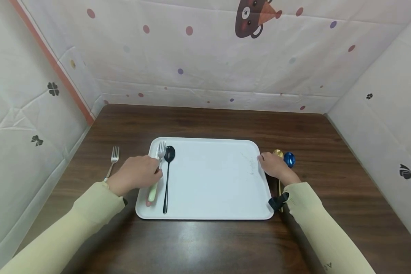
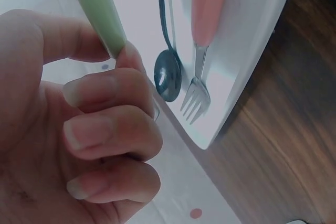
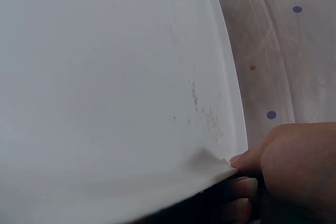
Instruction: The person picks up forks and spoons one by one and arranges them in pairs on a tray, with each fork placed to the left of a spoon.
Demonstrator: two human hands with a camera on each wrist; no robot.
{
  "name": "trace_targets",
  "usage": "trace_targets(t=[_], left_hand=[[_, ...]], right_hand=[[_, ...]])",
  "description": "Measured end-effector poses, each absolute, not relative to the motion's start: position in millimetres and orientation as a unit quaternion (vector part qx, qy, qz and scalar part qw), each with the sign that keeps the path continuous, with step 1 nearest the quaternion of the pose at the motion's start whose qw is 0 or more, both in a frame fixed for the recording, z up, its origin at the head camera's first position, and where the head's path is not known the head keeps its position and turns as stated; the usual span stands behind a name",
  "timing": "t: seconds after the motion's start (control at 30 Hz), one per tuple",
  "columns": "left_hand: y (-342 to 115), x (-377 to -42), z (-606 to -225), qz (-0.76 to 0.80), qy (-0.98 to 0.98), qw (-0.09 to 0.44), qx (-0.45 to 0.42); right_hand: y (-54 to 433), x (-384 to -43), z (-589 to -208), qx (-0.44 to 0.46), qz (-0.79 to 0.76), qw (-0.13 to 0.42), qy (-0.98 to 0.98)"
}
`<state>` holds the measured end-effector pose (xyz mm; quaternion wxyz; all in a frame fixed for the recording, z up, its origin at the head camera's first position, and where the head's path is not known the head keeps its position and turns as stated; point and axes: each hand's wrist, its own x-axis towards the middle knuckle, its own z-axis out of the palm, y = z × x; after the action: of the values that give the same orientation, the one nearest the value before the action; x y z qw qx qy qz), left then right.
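My left hand [image 1: 138, 173] is over the left side of the white tray [image 1: 212, 179], pinching a utensil by its light green handle [image 2: 97, 11] between thumb and forefinger. The hand hides the utensil's working end. On the tray below lie a pink-handled fork [image 2: 205, 9] and a black spoon [image 1: 169, 154], side by side. At the tray's right edge, my right hand [image 1: 273, 165] grips the rim, thumb on top and fingers curled beneath, as the right wrist view shows [image 3: 294, 169].
Left of the tray, another fork [image 1: 115, 154] lies on the brown wooden table [image 1: 191, 243], partly behind the left wrist. A gold spoon [image 1: 278, 153] and a blue spoon [image 1: 289, 160] lie right of the tray, partly covered by the right arm. Patterned cloth [image 1: 209, 57] encloses the back and sides.
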<state>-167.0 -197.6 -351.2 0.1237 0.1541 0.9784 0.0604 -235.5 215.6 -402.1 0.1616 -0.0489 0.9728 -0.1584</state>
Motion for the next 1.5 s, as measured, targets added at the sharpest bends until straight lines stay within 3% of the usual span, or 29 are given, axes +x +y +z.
trace_targets(t=[1.5], left_hand=[[-164.1, -176.1, -354.0, 0.061, 0.976, 0.103, 0.183]], right_hand=[[212.8, -233.4, -396.6, -0.043, -0.154, 0.167, 0.973]])
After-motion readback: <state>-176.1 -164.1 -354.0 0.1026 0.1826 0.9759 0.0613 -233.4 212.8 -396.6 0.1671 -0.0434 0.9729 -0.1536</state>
